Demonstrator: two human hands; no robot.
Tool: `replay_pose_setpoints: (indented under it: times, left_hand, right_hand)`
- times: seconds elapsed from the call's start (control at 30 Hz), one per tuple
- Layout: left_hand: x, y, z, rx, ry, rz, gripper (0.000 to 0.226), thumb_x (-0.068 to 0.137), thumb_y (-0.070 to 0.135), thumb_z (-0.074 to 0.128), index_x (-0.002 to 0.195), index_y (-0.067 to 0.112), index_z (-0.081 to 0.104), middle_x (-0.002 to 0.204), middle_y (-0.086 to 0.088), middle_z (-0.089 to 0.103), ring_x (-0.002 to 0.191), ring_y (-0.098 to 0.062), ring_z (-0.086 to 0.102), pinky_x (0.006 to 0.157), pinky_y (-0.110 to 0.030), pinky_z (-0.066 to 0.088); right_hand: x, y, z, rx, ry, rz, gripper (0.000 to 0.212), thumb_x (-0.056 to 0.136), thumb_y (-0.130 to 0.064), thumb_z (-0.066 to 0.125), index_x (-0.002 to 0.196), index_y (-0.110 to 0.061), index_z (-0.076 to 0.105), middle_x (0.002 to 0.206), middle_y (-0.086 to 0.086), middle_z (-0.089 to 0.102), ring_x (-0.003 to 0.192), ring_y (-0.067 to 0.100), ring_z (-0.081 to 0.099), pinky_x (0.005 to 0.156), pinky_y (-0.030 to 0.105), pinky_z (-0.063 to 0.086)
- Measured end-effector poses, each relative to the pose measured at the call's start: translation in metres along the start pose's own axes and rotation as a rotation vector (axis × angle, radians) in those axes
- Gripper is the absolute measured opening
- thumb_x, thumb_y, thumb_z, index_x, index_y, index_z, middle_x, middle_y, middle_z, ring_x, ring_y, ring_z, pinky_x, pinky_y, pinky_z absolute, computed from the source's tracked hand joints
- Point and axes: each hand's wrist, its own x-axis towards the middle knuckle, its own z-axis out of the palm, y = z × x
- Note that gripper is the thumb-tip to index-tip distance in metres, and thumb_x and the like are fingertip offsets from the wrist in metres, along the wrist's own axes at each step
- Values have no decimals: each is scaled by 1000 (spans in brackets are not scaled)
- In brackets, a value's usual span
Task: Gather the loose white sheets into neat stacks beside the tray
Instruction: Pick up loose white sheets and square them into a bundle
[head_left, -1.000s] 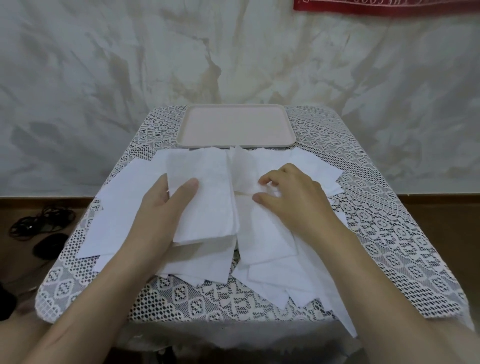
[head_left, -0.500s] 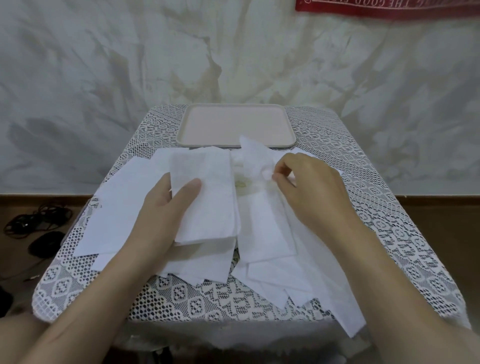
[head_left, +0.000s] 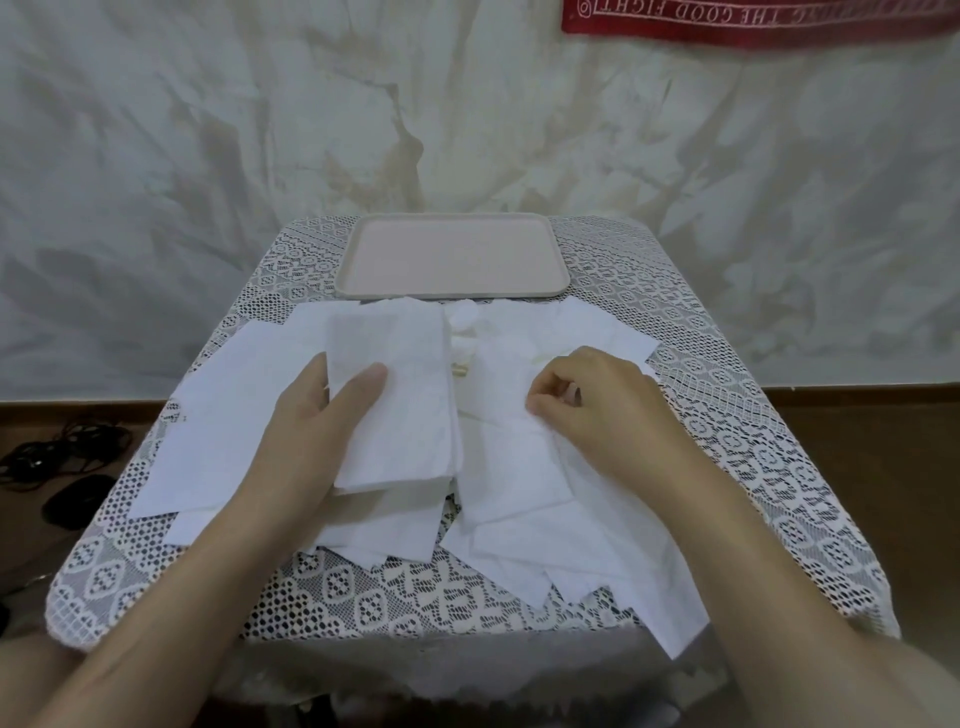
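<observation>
The white sheets (head_left: 228, 415) lie loose & overlapping across the middle & near side of the lace-covered surface (head_left: 737, 467), just in front of the tray (head_left: 452, 260). 1 corner hangs over the near edge at right. Your left hand (head_left: 311, 431) grips a squared-up stack (head_left: 400, 405) left of centre, thumb on top, fingers under it. Your right hand (head_left: 608, 410) is curled, thumb & fingertips pinching a creased sheet (head_left: 509, 457) on the right-hand pile. The tray sits at the far edge, touching the farthest sheets. Black cables (head_left: 57, 457) lie on the floor at left; a red banner (head_left: 753, 18) hangs top right.
</observation>
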Motion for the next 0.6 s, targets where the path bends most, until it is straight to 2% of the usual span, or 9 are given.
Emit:
replay_pose_setpoints:
  times: [0.03, 0.13, 0.23, 0.33, 0.47, 0.53, 0.6]
  left_hand:
    - [1, -1, 0, 5, 2, 3, 17, 103, 39, 62, 116, 32, 71, 110, 2, 79, 102, -24, 76, 96, -55, 58]
    - [4, -4, 0, 13, 1, 12, 16, 103, 38, 61, 115, 35, 71, 109, 4, 79, 101, -21, 76, 93, -52, 58]
    - [6, -5, -1, 26, -4, 19, 18, 103, 38, 60, 116, 34, 71, 108, 7, 80, 99, -19, 76, 91, -48, 59]
    - [7, -5, -1, 19, -13, 16, 18, 103, 37, 60, 117, 33, 71, 109, 6, 80, 99, -19, 77, 89, -47, 59]
    - [7, -4, -1, 13, -21, 16, 18, 103, 38, 60, 117, 35, 71, 109, 5, 80, 99, -19, 77, 90, -49, 59]
    - [6, -4, -1, 8, -19, 14, 18, 103, 37, 60, 117, 35, 71, 109, 5, 80, 99, -19, 77, 90, -49, 59]
    - [5, -3, -1, 5, -17, 18, 18, 103, 36, 60, 117, 35, 71, 109, 6, 80, 98, -18, 77, 89, -48, 59]
  right_hand:
    - [4, 1, 1, 16, -3, 14, 5, 92, -35, 68, 93, -30, 70, 97, -11, 60, 83, 5, 55, 71, 29, 36]
    - [15, 5, 1, 48, -18, 74, 23, 90, -41, 71, 110, -31, 69, 111, -11, 59, 96, 9, 54, 82, 29, 35]
    - [25, 6, -4, 79, -60, 119, 29, 89, -40, 72, 116, -31, 67, 109, -15, 60, 101, 6, 51, 83, 28, 36]
    - [33, 9, -6, 130, -75, 126, 26, 86, -39, 74, 112, -36, 70, 103, -13, 62, 93, 6, 55, 72, 23, 39]
    - [35, 12, -7, 182, -27, 81, 8, 87, -35, 75, 95, -35, 73, 85, -10, 63, 71, 0, 51, 68, 25, 38]
    - [34, 15, -8, 189, 33, 65, 1, 89, -35, 75, 90, -35, 74, 80, -11, 62, 65, 0, 50, 65, 25, 37]
    - [31, 17, -9, 193, 81, 61, 5, 89, -35, 75, 85, -37, 73, 79, -12, 63, 65, -1, 50, 65, 26, 38]
